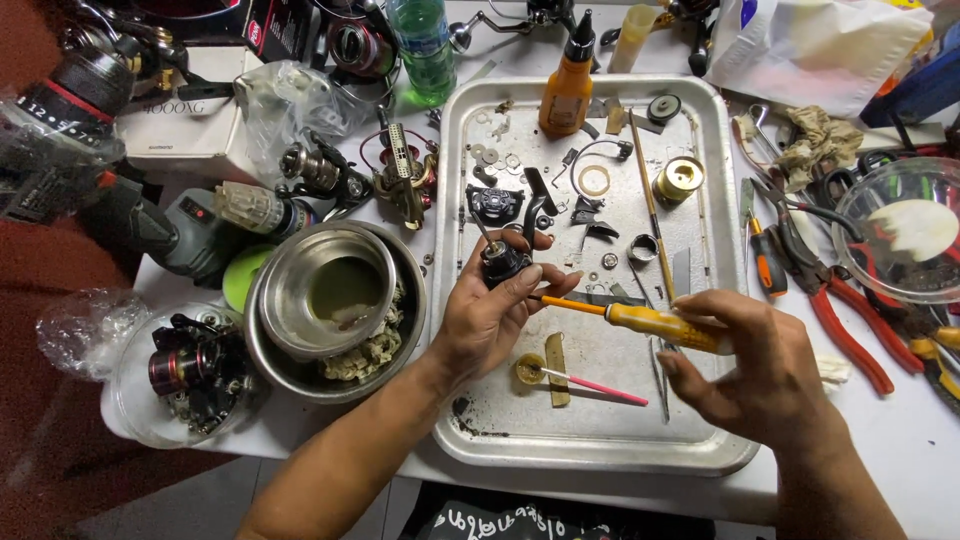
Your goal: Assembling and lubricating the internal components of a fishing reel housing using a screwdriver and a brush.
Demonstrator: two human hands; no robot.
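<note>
Left hand (490, 315) holds a black part (503, 263) in a closed grip above the tray (715, 440). Right hand (750, 360) grips a yellow screwdriver (640, 320), tip at the part. Steel bowls (335, 305) sit left on the table (900, 440).

In my left hand (490, 315) I hold a small black reel part (503, 264), dark and chunky, gripped between thumb and fingers, with a thin metal shaft sticking up and to the left out of its top. It sits above the metal tray (600, 430), near the tray's left-centre. In my right hand (750, 355) I hold a screwdriver (640, 318) with a yellow handle and an orange collar, lying nearly level and tilted slightly up to the left. Its thin metal tip points left and meets the black part just under my left fingers.
</note>
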